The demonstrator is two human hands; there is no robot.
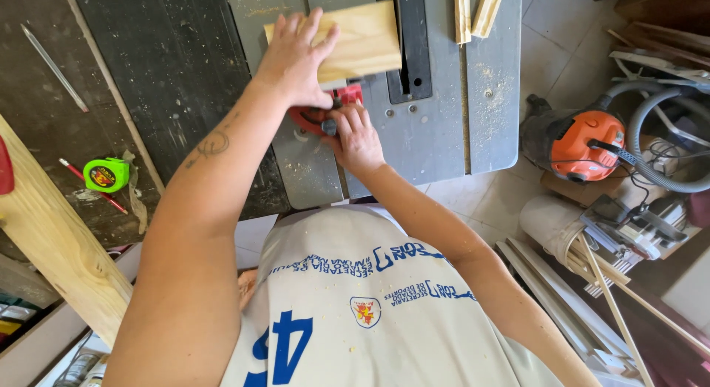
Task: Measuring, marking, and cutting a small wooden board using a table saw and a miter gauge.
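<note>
- From the head camera: the left hand (296, 55) lies flat on a pale wooden block (355, 41), fingers spread wide across its top, pressing rather than gripping.
- The block sits on the grey saw bench (436, 128), its right end touching the black insert plate (411, 46) around the blade slot.
- Just below it, the right hand (357, 139) has its fingers curled tight around the knob of a red mitre gauge (325, 113), which butts against the near edge of the block.
- Sawdust is scattered over the bench top, and two thin wood strips (473, 13) lie at its far edge, well apart from the hands.
- Off to the left, a bright green tape measure (107, 174) and a red pencil (92, 186) rest on the dark side surface, beside a long pale plank (59, 246).
- On the floor to the right stands an orange shop vacuum (584, 143) with its grey hose looping around.
</note>
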